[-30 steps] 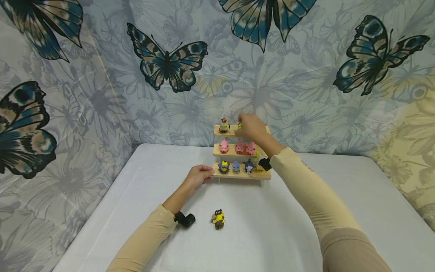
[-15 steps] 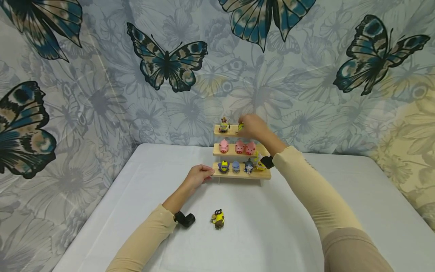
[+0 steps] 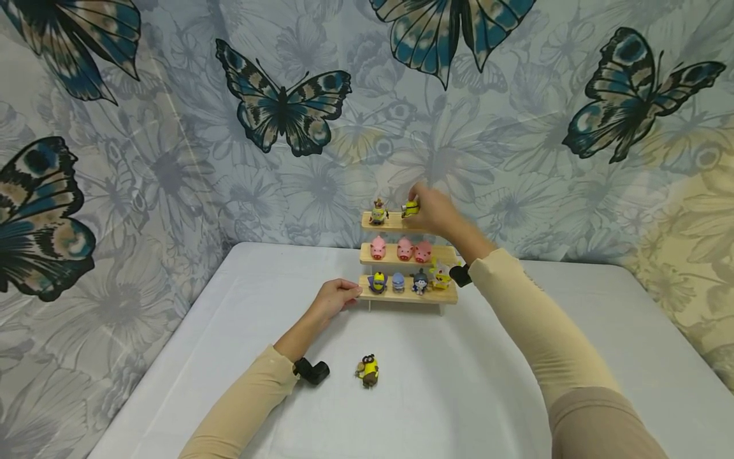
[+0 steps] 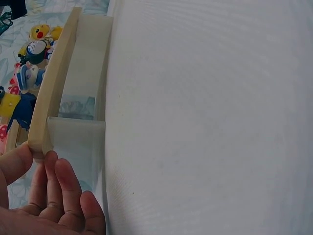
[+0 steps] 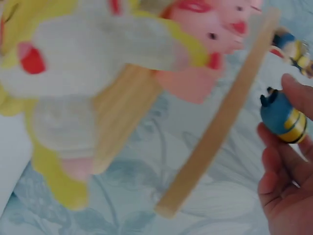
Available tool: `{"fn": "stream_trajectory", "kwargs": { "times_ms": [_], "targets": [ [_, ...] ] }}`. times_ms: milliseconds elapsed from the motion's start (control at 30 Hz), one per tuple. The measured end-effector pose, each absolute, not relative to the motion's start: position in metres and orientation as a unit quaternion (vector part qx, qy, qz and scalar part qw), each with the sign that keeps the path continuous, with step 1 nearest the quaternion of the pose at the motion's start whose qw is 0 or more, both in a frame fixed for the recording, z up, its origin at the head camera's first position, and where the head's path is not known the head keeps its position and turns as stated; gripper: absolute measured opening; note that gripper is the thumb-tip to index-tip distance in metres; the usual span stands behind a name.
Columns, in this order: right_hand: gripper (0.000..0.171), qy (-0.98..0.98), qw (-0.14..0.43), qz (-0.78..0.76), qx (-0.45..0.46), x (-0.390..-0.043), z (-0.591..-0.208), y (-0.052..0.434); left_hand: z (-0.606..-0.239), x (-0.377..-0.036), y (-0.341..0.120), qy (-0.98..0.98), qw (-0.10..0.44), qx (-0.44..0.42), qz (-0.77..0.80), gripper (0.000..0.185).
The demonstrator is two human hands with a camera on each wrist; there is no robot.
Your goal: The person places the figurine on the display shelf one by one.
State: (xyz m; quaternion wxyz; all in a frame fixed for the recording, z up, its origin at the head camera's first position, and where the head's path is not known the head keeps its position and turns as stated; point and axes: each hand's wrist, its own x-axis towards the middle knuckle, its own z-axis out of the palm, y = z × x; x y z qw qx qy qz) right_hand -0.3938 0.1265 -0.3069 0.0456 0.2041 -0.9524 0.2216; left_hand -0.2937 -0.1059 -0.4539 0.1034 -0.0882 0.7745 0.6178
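Observation:
A three-tier wooden display shelf stands at the back of the table. My left hand pinches the left end of its lowest board between thumb and fingers. At the top board's level, my right hand grips a yellow and blue minion figure, which lies tilted in the fingers; in the head view whether it touches the board cannot be told. Left of it on the top board stands a minion figure with a crown. Nearer, another minion figure with brown lower half is on the white table.
Three pink pig figures line the middle board. The lowest board bears a caped minion, a small blue figure, a dark-haired figure and a yellow-white figure. A butterfly-print cloth hangs close behind.
My right hand has shifted a little to the right along the top board, and the minion figure in it shows more fully now. The left hand has stayed at the lowest board.

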Motion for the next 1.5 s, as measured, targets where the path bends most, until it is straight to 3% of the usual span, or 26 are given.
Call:
{"fn": "stream_trajectory", "kwargs": {
  "times_ms": [233,533,933,1300,1500],
  "targets": [
    [0.047,-0.948,0.074,0.200,0.237,-0.393,-0.317,0.127,-0.457,-0.294,-0.106,0.776,0.106,-0.086,0.616,0.024],
    [0.048,-0.935,0.067,0.230,0.261,-0.394,-0.318,0.134,-0.455,-0.294,-0.107,0.775,0.106,-0.085,0.617,0.021],
    [0.027,-0.922,0.129,0.264,0.251,-0.390,-0.319,0.142,-0.456,-0.295,-0.105,0.775,0.102,-0.082,0.619,0.021],
    [0.023,-0.930,0.066,0.281,0.226,-0.390,-0.309,0.140,-0.455,-0.292,-0.104,0.777,0.097,-0.085,0.617,0.021],
    [0.025,-0.926,0.060,0.296,0.227,-0.390,-0.310,0.145,-0.454,-0.291,-0.103,0.777,0.097,-0.088,0.615,0.021]
  ]
}}
